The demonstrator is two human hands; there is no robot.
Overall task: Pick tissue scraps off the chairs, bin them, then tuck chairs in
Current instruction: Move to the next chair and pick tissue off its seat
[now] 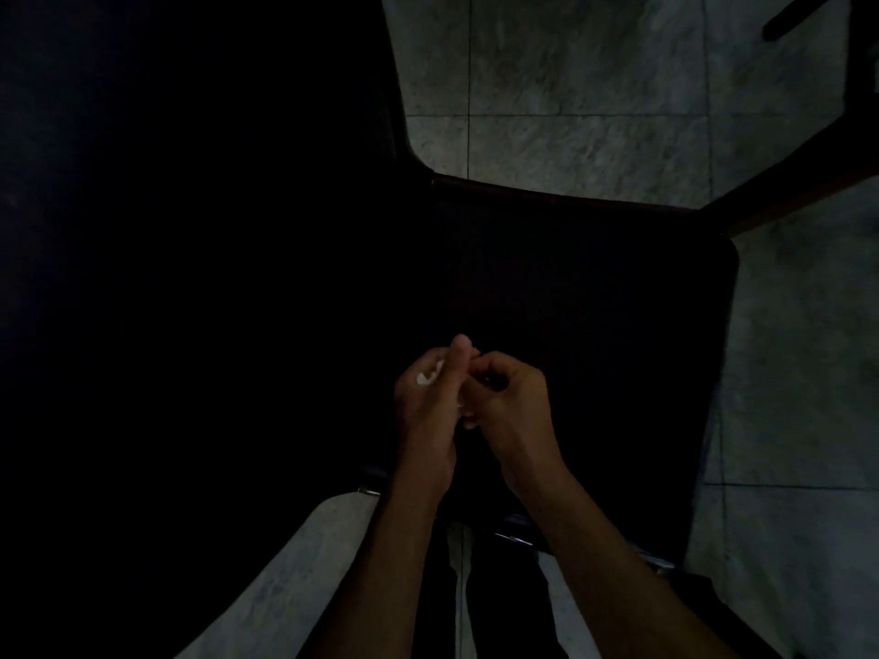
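Observation:
Both my hands meet above a dark chair seat (594, 297) in the middle of the head view. My left hand (428, 401) is curled around white tissue scraps (426, 377), which show as a small bright patch in its palm. My right hand (509, 397) presses against the left with its fingers bunched at the palm; more pale tissue shows between the two hands low down. The scene is very dim, and I cannot tell whether other scraps lie on the seat.
A large black surface (190, 230) fills the left half of the view, its details lost in shadow. Grey marbled floor tiles (594, 88) lie beyond the chair. A dark wooden chair frame (799, 173) crosses the upper right. My dark trouser legs show at the bottom.

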